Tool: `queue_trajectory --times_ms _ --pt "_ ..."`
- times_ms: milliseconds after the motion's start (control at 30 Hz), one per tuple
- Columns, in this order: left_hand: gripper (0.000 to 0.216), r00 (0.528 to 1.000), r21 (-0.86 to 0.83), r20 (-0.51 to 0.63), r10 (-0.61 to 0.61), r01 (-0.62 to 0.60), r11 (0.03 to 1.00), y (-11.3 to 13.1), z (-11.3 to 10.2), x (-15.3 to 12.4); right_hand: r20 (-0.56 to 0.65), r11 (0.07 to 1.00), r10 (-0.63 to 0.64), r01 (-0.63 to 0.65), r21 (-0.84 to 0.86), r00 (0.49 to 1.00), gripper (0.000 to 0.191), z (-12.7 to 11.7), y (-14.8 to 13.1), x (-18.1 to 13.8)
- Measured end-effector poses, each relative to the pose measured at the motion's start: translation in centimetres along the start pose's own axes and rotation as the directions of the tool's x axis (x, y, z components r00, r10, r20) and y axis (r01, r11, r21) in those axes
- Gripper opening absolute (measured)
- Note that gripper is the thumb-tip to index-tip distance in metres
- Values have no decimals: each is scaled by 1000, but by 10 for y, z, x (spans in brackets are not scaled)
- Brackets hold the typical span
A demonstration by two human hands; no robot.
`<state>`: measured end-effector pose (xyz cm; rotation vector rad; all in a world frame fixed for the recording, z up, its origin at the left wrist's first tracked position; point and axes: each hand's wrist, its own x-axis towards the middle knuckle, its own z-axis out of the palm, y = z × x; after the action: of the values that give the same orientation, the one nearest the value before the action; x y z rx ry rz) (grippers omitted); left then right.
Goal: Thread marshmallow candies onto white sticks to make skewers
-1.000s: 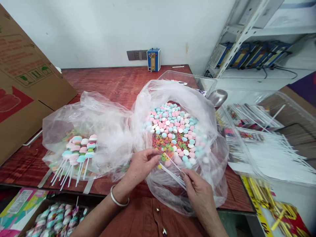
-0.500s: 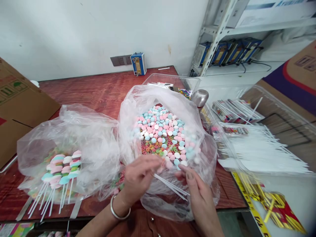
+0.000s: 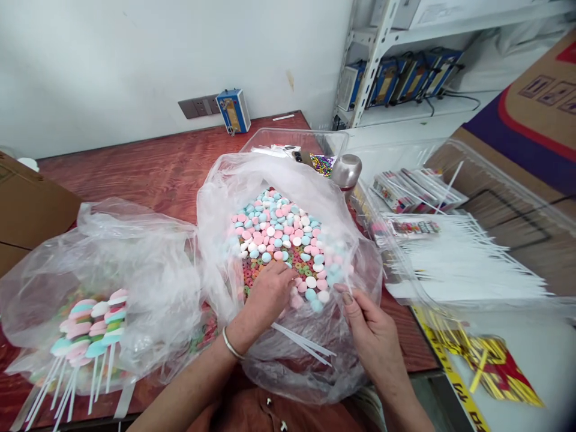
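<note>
While our left hand (image 3: 270, 291) sits inside the big clear bag (image 3: 288, 174), its fingers are bent down together onto the candy discs (image 3: 279, 225). We cannot tell if a piece is pinched under them. A metal bangle (image 3: 231, 345) is on that wrist.

Our right hand (image 3: 373, 336) is at the bag's near right edge, fingers close together and fingertips touching the film. We cannot tell if it grips the film or anything else.

A few white sticks (image 3: 302, 343) lie slanted between the two wrists, against the bag's front. Whether the right thumb holds their ends is hidden.

The discs are pink, blue and white, and fill the open bag mid tabletop (image 3: 148, 168). Small coloured ring candies (image 3: 302, 264) show just beside the left fingers.

- Second clear bag (image 3: 112, 240) to the left, touching the first one.
- Threaded candy skewers (image 3: 90, 330) lie in it, sticks pointing toward us.
- Clear tray (image 3: 495, 180) on the right holds a heap of loose white sticks (image 3: 459, 264).
- Metal scoop (image 3: 346, 171) just behind the big bag.
- Cardboard box (image 3: 31, 210) at far left.
- Blue device (image 3: 233, 111) by the wall.
</note>
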<state>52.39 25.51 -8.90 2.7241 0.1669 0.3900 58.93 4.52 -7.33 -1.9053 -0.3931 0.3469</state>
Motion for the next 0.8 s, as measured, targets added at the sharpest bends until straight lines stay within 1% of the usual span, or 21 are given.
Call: queue_trajectory --times_ms 67,167,267,367,500,600,700,733,800 --pt "11 996 47 78 -42 38 998 3 1 7 33 999 -12 14 -43 999 40 4 2 -1" --pt "8 988 63 134 -75 67 996 10 3 9 80 994 -17 26 -111 997 36 10 6 -1" --pt "5 986 32 150 -74 70 997 15 4 6 128 985 -23 44 -164 991 32 16 10 4" --pt "6 984 30 168 -60 55 998 14 4 4 146 976 -19 50 -211 989 31 21 13 11" --pt "10 977 31 196 -84 80 996 6 3 5 168 977 -23 58 -205 985 30 23 17 16" --pt "17 976 -18 211 -47 52 998 1 4 8 169 978 -23 58 -200 985 29 21 19 16" --pt "18 980 4 199 -16 16 1000 2 3 10 168 980 -15 48 -192 986 30 20 20 14" --pt "19 985 8 169 -35 34 999 3 1 11 168 982 -14 45 -183 986 30 20 21 14" --pt "22 989 -49 82 -126 130 990 6 -4 14 166 986 -15 42 -163 986 30 20 22 12"
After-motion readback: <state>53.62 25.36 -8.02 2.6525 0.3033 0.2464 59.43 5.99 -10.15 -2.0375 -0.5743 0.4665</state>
